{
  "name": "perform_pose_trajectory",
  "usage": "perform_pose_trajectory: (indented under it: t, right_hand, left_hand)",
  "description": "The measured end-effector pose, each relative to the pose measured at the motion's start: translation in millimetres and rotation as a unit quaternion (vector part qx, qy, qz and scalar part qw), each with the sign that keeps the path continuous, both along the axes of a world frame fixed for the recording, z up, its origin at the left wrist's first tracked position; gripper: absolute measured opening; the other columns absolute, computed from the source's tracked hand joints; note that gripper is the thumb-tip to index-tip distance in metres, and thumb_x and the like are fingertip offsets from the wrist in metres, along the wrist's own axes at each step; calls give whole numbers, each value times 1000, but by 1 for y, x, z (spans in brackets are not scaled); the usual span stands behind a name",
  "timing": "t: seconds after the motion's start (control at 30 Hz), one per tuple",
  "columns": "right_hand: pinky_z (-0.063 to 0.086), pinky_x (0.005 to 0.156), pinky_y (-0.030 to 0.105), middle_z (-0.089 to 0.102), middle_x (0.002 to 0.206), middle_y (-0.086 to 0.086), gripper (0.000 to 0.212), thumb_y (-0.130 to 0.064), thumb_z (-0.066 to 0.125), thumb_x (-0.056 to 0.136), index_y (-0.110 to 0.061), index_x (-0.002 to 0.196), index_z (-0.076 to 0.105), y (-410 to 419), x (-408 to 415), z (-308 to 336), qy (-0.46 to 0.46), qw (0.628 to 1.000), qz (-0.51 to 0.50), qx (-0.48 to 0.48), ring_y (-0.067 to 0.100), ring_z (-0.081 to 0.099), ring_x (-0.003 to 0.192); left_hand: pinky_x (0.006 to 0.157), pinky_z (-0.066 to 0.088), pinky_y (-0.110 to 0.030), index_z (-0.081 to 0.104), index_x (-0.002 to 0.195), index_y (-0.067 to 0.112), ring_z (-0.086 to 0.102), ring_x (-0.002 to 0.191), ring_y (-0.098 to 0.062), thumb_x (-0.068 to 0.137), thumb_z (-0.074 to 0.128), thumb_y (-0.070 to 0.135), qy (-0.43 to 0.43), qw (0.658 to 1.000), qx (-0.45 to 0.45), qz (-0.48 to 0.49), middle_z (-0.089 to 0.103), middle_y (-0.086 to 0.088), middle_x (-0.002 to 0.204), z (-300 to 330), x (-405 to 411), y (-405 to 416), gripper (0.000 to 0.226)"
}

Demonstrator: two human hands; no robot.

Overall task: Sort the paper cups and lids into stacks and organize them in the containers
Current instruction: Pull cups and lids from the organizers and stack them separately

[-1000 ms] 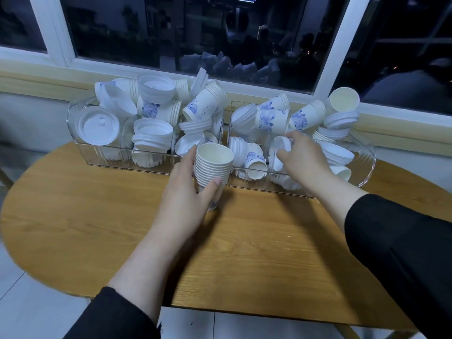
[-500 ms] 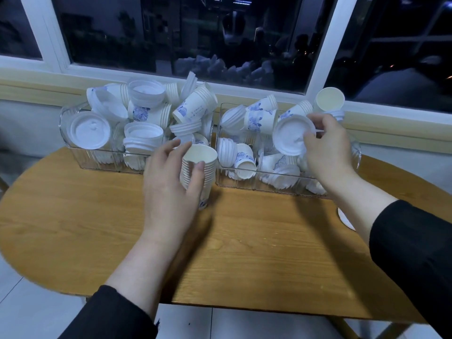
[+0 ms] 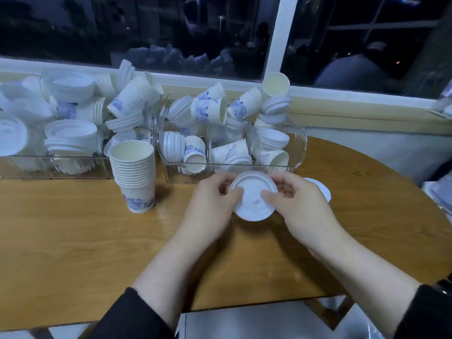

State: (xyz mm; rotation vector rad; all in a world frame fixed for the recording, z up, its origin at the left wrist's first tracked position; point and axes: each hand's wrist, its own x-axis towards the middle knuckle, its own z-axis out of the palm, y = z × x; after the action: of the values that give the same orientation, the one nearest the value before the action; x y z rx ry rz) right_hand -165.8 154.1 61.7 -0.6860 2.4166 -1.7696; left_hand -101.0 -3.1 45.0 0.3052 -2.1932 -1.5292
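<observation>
While both hands meet over the wooden table [image 3: 73,241], they grasp one white lid [image 3: 253,199] between them: the left hand [image 3: 210,211] pinches its rim at nine o'clock with the thumb lying on top, and the right hand [image 3: 300,206] pinches the rim at three o'clock in the same way. That lid faces up towards the camera and sits just in front of the right-hand clear container [image 3: 299,148]; whether it touches the tabletop I cannot tell. Partly hidden behind the right hand, at about two o'clock from the held lid, another white lid [image 3: 321,189] lies flat on the table. At nine o'clock from the hands, well apart from them, a tall stack of nested paper cups [image 3: 134,174] stands upright on the wood, blue flower print showing on the lowest cup, right against the front of the left-hand clear container [image 3: 61,171]. Both containers stand side by side at the far edge of the table, at twelve o'clock, heaped with loose cups, short cup stacks and lids lying at all angles. Black sleeves [image 3: 132,316] cover both forearms near the bottom edge.
</observation>
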Motion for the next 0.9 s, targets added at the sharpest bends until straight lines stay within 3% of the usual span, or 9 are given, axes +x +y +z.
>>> perform_pose_trajectory:
  t: [0.1,0.2,0.3,0.4,0.47,0.57,0.7,0.8,0.9]
  right_hand:
    - [54,69,19,75,87,-7,22,-5,71,88,-22,102,72,22,-14,9,13,1000,-16,15,14,67,77]
    - [53,61,16,73,84,-7,20,-6,71,87,-24,96,73,46,-36,23,42,997,-55,31,2,65,73]
    - [51,57,18,73,86,-3,17,-7,71,86,-21,94,74,71,-69,29,43,991,-104,64,8,65,71]
    - [53,64,37,74,84,4,13,-8,71,85,-20,89,75,87,-98,24,7,985,-133,113,18,63,64]
    - [48,60,35,73,79,6,11,-9,71,84,-19,86,75,92,-112,18,-5,981,-141,136,17,57,54]
    - [42,56,27,72,76,4,7,-13,71,84,-18,87,75,93,-123,8,7,975,-143,171,14,51,51]
    - [43,61,29,71,80,-8,7,-25,70,88,-23,89,77,92,-128,-7,42,962,-124,238,16,59,70]
    - [47,86,30,66,114,-8,29,-30,67,92,-23,121,69,96,-127,-16,106,954,-130,248,14,61,100]
    - [35,108,23,54,138,-8,41,-36,52,100,-18,136,59,100,-114,-17,189,957,-78,203,7,50,125]
  left_hand:
    - [58,47,-24,73,99,25,58,60,-3,91,64,12,16,999,40,-15,69,10,71,4,-17,19,18]
    - [71,56,-37,69,111,26,64,66,-7,93,65,25,22,996,79,-38,65,18,66,6,-35,40,18]
    - [90,57,-48,65,116,33,69,91,-16,87,63,40,13,997,68,-36,69,13,92,1,-55,54,30]
    - [99,50,-36,60,133,25,63,93,-12,95,60,25,-19,999,8,-39,67,6,108,-5,-67,62,38]
    - [97,43,-23,55,141,24,61,103,-11,97,58,22,-50,996,-53,-43,66,7,125,-9,-72,66,44]
    - [108,40,-27,49,146,27,56,125,-13,97,58,22,-67,989,-117,-64,58,8,141,-16,-79,75,50]
    - [111,39,-31,41,150,35,50,133,-13,96,56,23,-87,978,-162,-102,55,9,146,-24,-86,86,58]
    - [112,39,-32,41,150,38,50,134,-11,93,54,21,-86,978,-153,-110,56,14,144,-28,-91,90,61]
    - [113,40,-33,42,150,34,50,134,-10,92,52,19,-86,981,-140,-101,56,14,144,-31,-95,91,61]
